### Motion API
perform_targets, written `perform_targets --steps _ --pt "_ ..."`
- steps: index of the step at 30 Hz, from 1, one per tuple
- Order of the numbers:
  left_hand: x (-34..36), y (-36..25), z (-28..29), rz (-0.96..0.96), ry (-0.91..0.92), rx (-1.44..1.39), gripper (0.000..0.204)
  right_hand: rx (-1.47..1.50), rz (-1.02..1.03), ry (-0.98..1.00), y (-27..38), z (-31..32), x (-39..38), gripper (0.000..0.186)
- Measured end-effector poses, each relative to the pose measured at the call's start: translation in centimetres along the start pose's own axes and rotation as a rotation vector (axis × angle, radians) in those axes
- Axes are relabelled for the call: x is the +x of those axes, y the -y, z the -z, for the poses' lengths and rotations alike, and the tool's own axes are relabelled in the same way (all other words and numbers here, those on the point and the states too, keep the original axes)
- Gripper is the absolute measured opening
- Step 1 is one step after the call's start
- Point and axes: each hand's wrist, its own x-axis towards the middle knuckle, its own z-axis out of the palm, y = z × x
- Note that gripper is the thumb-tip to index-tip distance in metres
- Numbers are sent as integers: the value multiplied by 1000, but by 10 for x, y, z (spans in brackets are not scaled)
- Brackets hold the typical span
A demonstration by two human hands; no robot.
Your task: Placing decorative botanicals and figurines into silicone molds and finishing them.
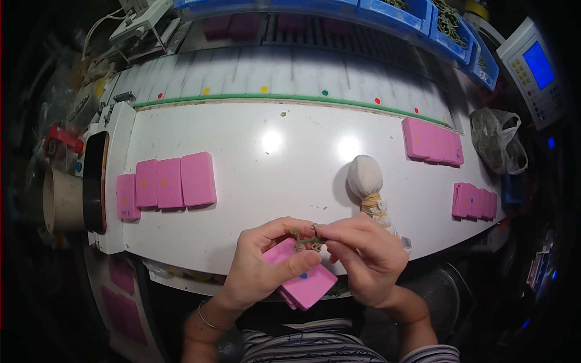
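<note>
Near the front edge of the table, my left hand (260,257) grips a pink rubber mold (318,287) with a blue dot on it, its thumb lying across the top. The mold is tilted and seems to be in two layers. At its far end my right hand (369,257) pinches a small green wax pattern (299,242) with looped ends between thumb and forefinger. The pattern stands between both hands, close to my left fingertips. Just beyond my right hand lies a white cloth bundle (365,175) bound with yellow bands.
Pink molds (198,179) stand in a row at left, more (433,140) at far right, others (474,201) at right. A green-edged strip (290,97) with coloured dots crosses the back, below blue bins (399,15). A plastic bag (497,138) and control panel (535,69) sit right.
</note>
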Motion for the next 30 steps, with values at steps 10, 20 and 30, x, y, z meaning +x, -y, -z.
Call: perform_targets --steps 10,20,30 --pt "-3 -1 -13 7 -225 42 19 -333 212 -54 -5 2 -7 32" --pt "1 -5 -9 89 -134 139 12 -617 345 83 -3 10 -8 17" --pt "17 -14 -14 118 -150 306 11 -190 -437 444 -2 38 9 21"
